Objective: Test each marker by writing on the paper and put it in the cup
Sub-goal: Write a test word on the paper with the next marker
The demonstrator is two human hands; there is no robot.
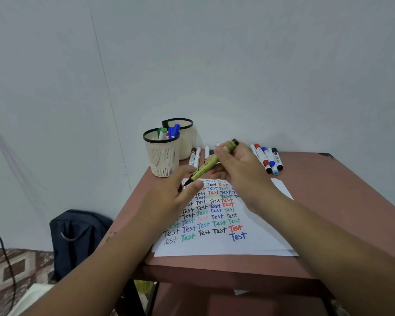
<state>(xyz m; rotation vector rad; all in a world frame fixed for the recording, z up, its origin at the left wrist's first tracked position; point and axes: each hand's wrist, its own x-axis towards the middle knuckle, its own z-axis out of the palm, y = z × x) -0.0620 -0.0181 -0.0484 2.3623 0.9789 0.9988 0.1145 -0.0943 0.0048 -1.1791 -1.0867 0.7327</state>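
Note:
A yellow-green marker (205, 165) slants above the paper (214, 245), which carries several rows of "Test" in black, red, blue and green. My left hand (176, 192) pinches the marker's lower end near its dark tip. My right hand (240, 169) grips its upper end, where a black end piece (234, 142) sticks out. The front mesh cup (162, 153) holds green and blue markers (172, 132). Several loose markers (268, 159) lie at the table's back right, and others (195, 156) lie beside the cups.
A second mesh cup (185, 137) stands behind the first, against the white wall. The brown table (328, 201) ends at a front edge near me. A dark bag (78, 238) and a black cable (0, 242) sit on the patterned floor to the left.

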